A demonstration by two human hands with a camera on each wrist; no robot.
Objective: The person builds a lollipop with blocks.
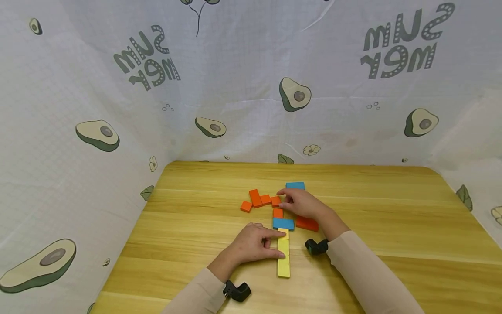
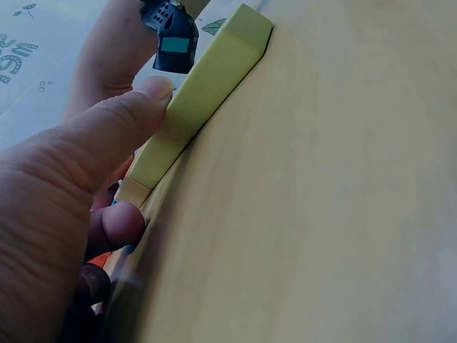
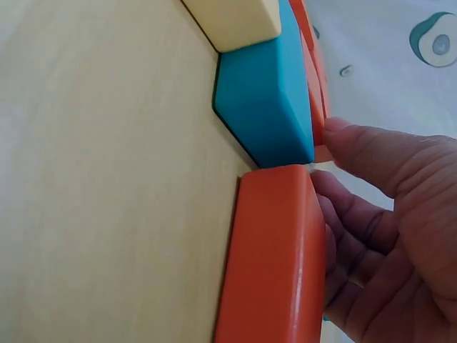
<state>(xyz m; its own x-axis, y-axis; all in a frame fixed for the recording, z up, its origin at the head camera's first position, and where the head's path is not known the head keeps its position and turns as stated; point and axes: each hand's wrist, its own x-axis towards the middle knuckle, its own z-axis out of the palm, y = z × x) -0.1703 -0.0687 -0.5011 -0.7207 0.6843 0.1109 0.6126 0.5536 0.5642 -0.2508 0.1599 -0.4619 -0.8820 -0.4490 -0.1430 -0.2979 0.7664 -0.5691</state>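
My left hand lies left of a yellow column. Its index fingertip touches a small pale yellow block, and its thumb rests against a long yellow block. Above these a blue block lies crosswise, with a small orange block beyond it. At the top of the column my right hand has its thumb and index finger at the edges of a small orange square block, seemingly pinching it. Beneath the right hand lies a red-orange block, partly covered in the head view.
Left of the right hand are a tilted orange block, an orange square touching it, and a separate orange square. Another blue block lies behind the right hand. Patterned cloth hangs behind the wooden table.
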